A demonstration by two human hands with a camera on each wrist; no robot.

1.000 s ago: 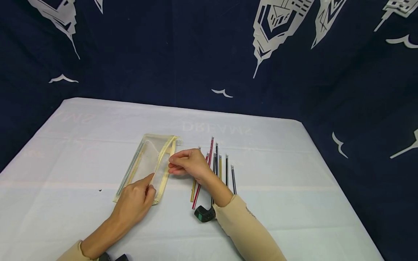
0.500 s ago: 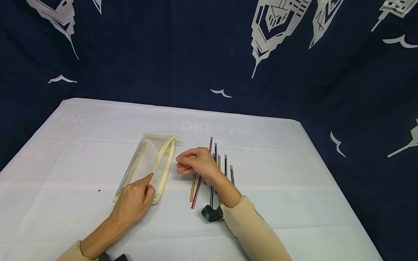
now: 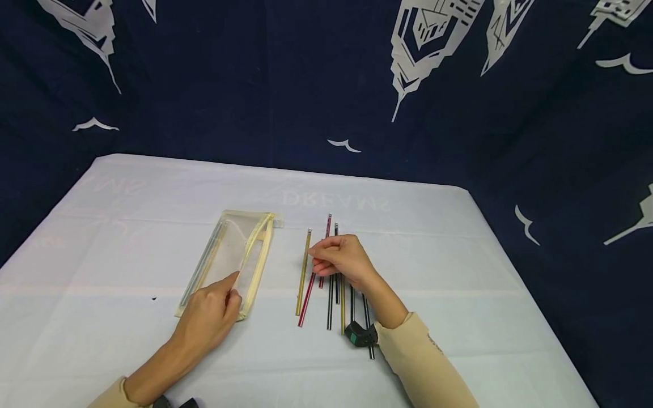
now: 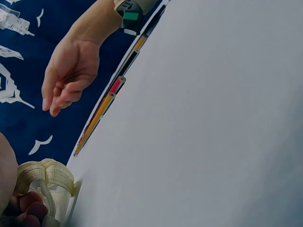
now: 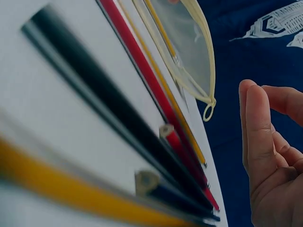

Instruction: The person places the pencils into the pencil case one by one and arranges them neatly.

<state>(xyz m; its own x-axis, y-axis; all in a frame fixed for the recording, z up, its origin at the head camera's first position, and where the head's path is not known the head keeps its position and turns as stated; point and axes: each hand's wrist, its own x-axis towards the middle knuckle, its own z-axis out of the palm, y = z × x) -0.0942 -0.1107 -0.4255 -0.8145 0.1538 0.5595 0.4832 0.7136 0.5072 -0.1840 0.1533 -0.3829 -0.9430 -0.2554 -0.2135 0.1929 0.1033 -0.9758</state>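
Left hand (image 3: 209, 314): touching pouch (image 3: 255, 284), grip unclear. Right hand (image 3: 344, 260): hovering empty, fingers loosely curling, over pencils (image 3: 330, 301) at pouch's three o'clock. Apparently selecting; next requiring a pinch.

Long beige sleeve on the right arm here, the right sleeve (image 3: 423, 362) plain all over except for a thin dark marking (image 3: 435, 343) along its outer side, too small to read! Its cuff has a soft, uneven edge, and beyond it the right hand (image 3: 343, 258) is bare. At that wrist, a chunky black box (image 3: 363, 335), and the left wrist view shows it off: flat green rectangle (image 4: 131, 16), pale tip (image 4: 130, 32) just beside it. Across to the left, near edge, the left sleeve (image 3: 114, 394) matches in beige, dark blocky gear (image 3: 162, 402) by its cuff, and a bare left hand (image 3: 208, 311) past that.
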